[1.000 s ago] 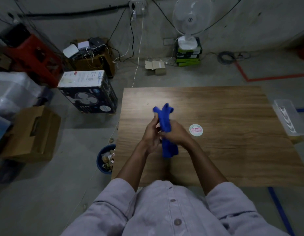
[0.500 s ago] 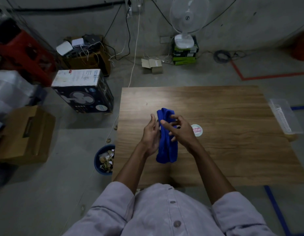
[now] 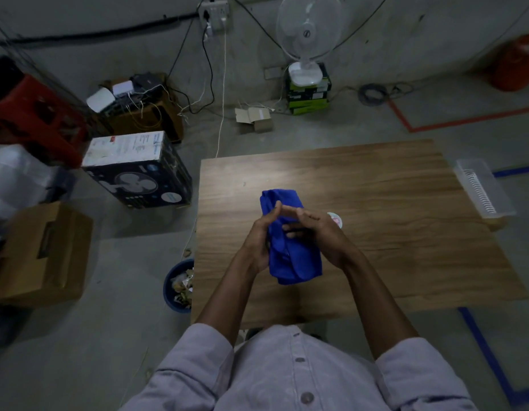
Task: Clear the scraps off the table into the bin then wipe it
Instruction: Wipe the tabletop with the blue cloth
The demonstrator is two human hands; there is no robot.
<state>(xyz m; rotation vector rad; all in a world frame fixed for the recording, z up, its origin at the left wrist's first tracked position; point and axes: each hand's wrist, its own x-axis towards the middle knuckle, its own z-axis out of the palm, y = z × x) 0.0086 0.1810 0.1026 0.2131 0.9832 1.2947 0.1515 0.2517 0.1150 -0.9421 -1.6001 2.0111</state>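
Both the left hand [image 3: 259,241] and right hand [image 3: 324,234] curl around a folded blue cloth [image 3: 297,261], lengthwise away from the person; print on the round sticker [image 3: 336,218] is illegible.

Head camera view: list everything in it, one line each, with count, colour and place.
table: 1, brown wood, centre
cloth: 1, blue, bunched between the hands over the table
sticker: 1, round, white and red, on the table by the right hand
bin: 1, blue, on the floor at the table's left edge
scraps: several, pale, inside the bin
fan: 1, white, by the far wall
fan box: 1, black and white, on the floor left of the table
cardboard box: 1, brown, far left
tray: 1, clear plastic, at the table's right edge
crate: 1, red, far left
left hand: 1, bare, holds the cloth
right hand: 1, bare, holds the cloth
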